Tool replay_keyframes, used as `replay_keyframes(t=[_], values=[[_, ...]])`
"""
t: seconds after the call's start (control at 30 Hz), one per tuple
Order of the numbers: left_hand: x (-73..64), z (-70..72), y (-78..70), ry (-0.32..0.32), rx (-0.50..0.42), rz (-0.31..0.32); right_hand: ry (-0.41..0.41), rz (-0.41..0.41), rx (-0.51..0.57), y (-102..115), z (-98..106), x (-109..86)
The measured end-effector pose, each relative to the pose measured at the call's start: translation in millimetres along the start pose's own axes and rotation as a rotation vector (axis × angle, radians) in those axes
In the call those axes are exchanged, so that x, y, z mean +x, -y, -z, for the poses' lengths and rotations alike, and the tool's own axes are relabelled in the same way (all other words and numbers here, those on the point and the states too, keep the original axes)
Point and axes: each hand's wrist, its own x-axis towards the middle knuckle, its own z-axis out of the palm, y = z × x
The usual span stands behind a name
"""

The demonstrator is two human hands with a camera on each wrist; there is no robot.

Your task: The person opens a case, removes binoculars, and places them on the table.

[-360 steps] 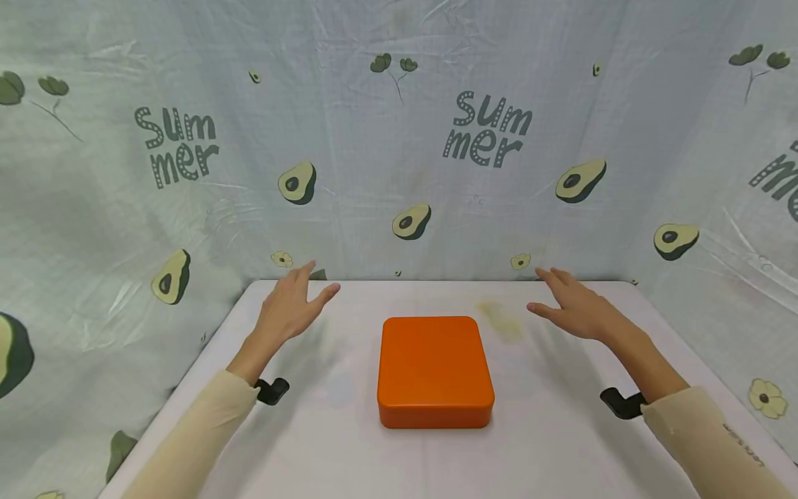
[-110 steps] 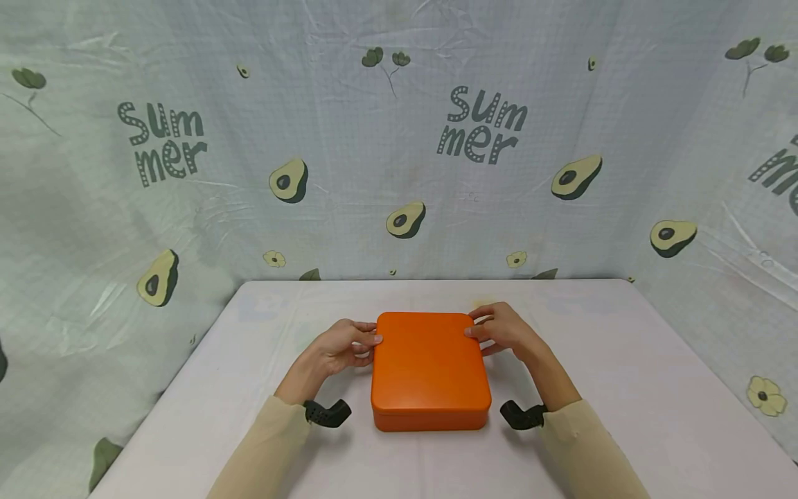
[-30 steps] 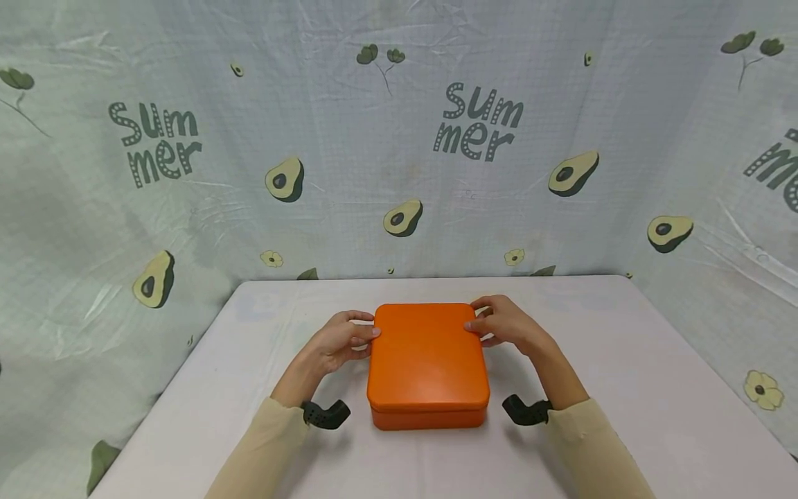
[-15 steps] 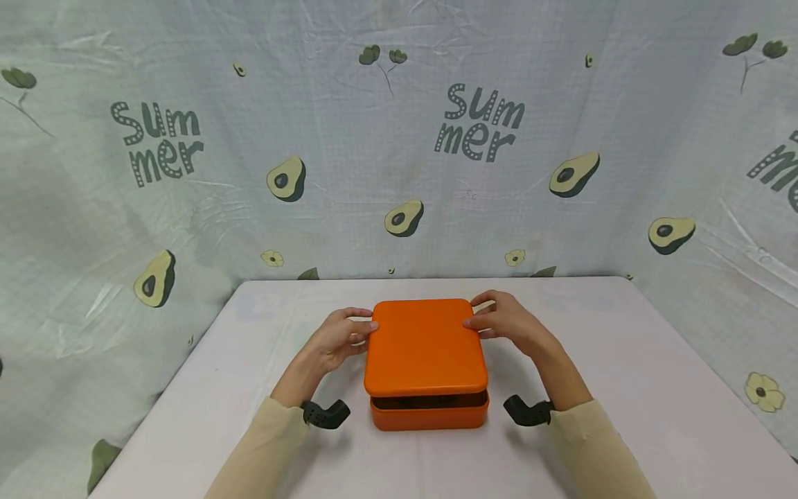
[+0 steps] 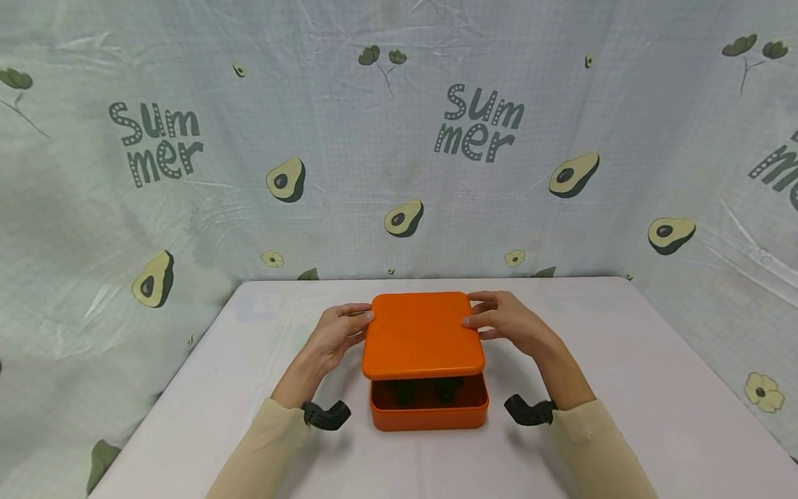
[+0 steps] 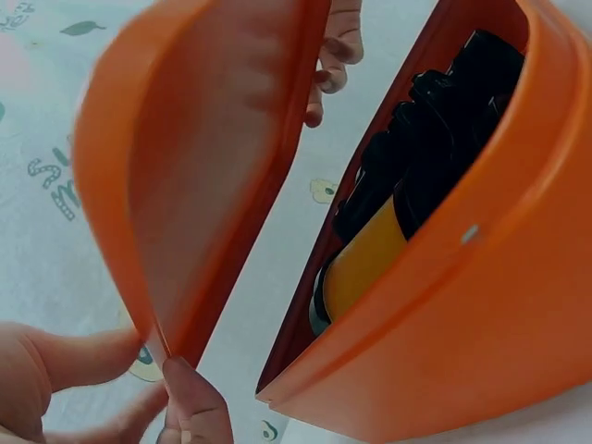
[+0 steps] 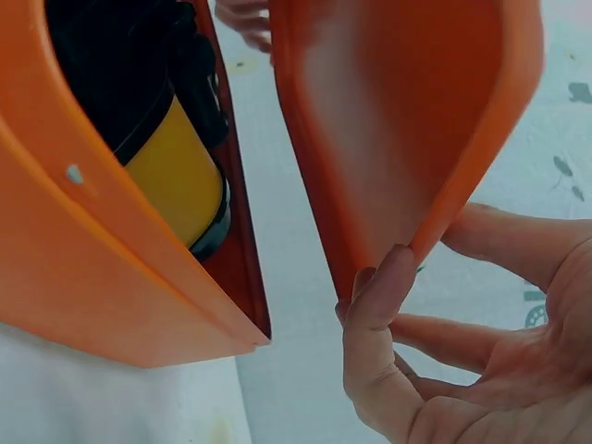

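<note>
Head view: the left hand (image 5: 333,336) and right hand (image 5: 512,324) pinch opposite edges of the orange lid (image 5: 424,336), held above the box (image 5: 430,420). An uneven pinch could let it slip and drop onto the black things (image 6: 439,116) inside.

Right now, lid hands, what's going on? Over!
Left hand, right hand: pinching orange lid. Lid held above orange box, black-and-yellow things inside. No obstruction seen.

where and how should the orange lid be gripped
Probably best to pinch the orange lid at opposite side edges, left hand from the left, right hand from the right, thumbs on top: it is wide, flat and thin-edged, and its smooth top shows no handle.
</note>
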Motion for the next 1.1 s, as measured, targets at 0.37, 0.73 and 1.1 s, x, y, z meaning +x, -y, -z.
replay_keyframes(t=[0.37,0.73,1.1], values=[[0.7,2.7,-1.3,0.095,0.013,-0.039,-0.034,0.014,-0.007,-0.3,-0.1,0.2],[-0.1,6.1,-5.8,0.164,0.054,-0.062,-0.101,0.033,0.023,2.4,-0.5,1.4],[-1.0,3.1,-7.2,0.071,0.037,-0.082,-0.117,0.039,0.045,3.7,-1.7,0.9]])
